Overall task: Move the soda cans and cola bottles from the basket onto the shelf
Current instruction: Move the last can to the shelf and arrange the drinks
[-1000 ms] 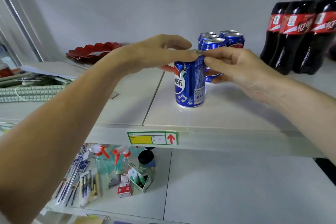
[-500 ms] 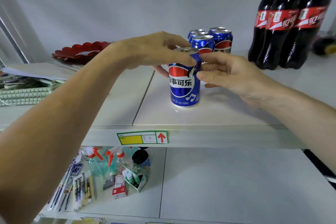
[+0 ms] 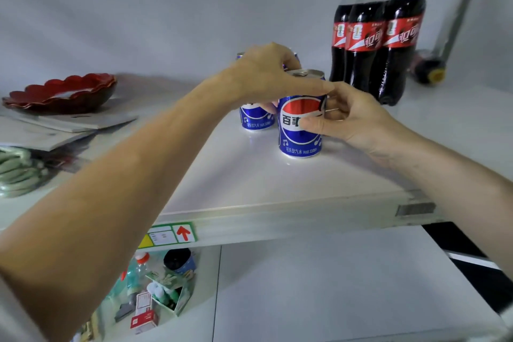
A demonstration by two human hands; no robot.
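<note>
Both hands grip the blue aluminium soda can [image 3: 301, 126] upright on the white shelf [image 3: 277, 189], L hand [image 3: 266, 75] at rim, R hand [image 3: 347, 116] round side; risk: nudging it back could topple blue cans behind [image 3: 255, 118].

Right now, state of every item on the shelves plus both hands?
front soda can: upright on shelf, logo forward, unopened
left hand: fingers over can's top rim
right hand: grip on can's side
rear soda cans: upright, mostly hidden
cola bottles: upright, capped, full
lying bottle: on its side
red dish: right way up
</note>
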